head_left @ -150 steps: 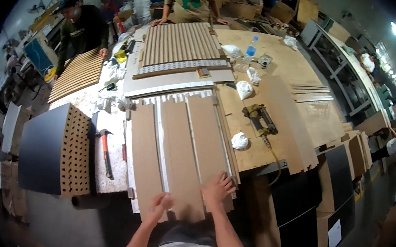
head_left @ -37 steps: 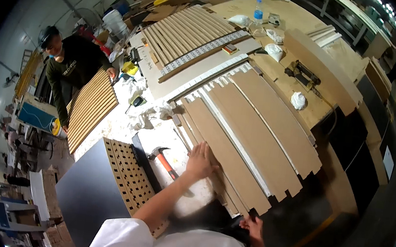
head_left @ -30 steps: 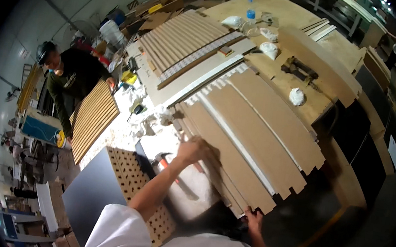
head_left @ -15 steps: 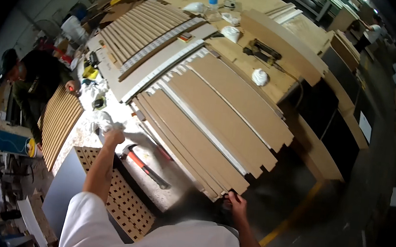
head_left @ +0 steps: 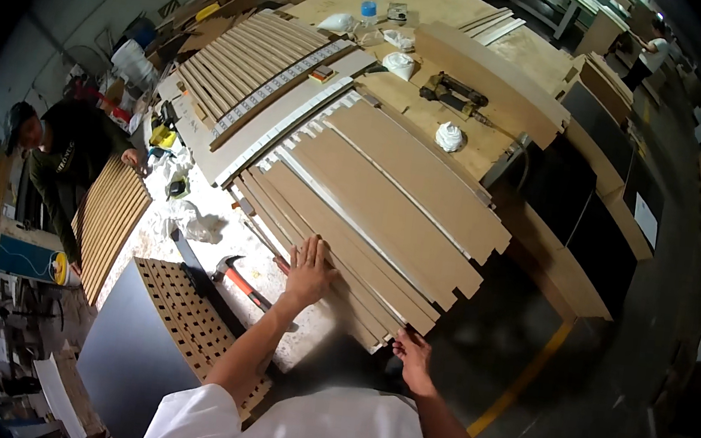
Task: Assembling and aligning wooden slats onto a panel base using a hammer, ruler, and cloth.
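Observation:
Long brown boards [head_left: 400, 199], with notched ends and white edges, lie side by side on the work table. My left hand [head_left: 308, 276] rests flat over the narrow brown strips at their left side, fingers stretched out. At the near end of these strips, my right hand [head_left: 413, 354] pinches the end of a narrow brown strip [head_left: 374, 330] between thumb and fingers. A claw hammer [head_left: 249, 290] with a red and black handle lies on the white tabletop, left of my left forearm.
A grey panel stack with square-holed edges [head_left: 184, 312] stands near left. Beyond it a co-worker [head_left: 65, 143] handles slatted wood [head_left: 108, 222]. White bags [head_left: 449, 136], a dark power tool [head_left: 455, 94] and a water bottle [head_left: 369, 3] sit farther back. Dark-faced panels [head_left: 601, 256] stand at right.
My left hand has moved right, from beside the white crumpled plastic onto the brown strips. My right hand stays at the strips' near end. The co-worker's upper hand has shifted slightly.

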A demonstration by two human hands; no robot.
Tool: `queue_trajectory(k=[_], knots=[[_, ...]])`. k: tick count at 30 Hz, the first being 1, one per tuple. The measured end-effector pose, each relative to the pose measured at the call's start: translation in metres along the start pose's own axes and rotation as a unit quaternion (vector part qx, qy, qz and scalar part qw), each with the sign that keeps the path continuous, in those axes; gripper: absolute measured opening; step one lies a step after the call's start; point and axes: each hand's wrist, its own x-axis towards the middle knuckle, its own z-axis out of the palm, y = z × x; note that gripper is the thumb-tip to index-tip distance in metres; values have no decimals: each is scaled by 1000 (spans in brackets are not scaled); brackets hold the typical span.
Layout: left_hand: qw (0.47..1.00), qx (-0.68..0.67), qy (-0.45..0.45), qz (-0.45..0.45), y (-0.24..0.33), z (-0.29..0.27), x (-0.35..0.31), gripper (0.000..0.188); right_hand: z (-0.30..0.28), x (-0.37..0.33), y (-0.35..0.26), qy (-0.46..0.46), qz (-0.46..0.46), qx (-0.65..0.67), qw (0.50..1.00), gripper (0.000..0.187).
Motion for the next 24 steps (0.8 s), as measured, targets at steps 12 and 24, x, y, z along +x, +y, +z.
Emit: queue_trajectory(k=[12, 24], knots=[[997, -4, 74, 11, 19, 14, -7, 85, 7, -6, -1, 0, -102, -80, 992, 21], [997, -31, 54, -47, -26, -5, 28, 84, -9, -1, -6, -12, 7, -43, 999, 19]])
